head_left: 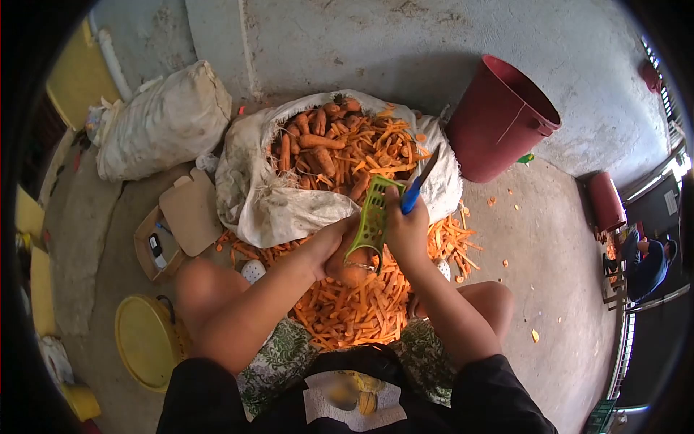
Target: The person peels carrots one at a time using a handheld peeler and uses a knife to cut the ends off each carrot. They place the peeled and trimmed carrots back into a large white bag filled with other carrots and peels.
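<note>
My left hand [334, 249] is wrapped round a thick carrot [350, 273], whose lower end shows below the fingers. My right hand [407, 230] grips a green plastic peeler [374, 217] with a perforated body; its wide head lies against the carrot. A knife with a blue handle [410, 199] also sticks up out of the right hand, blade pointing up and right. Beneath both hands spreads a heap of orange carrot strips [354, 311], between my legs. Just beyond them a white woven sack [253, 206] gapes, with whole carrots [322, 145] and more strips inside.
A tall red bin [473, 134] leans by the wall, right of the sack. To the left are a full woven sack [170, 123], an open cardboard box [191, 213] and a yellow-lidded bucket [148, 343]. Far right, another person [648, 271] sits near a second red bin [606, 202].
</note>
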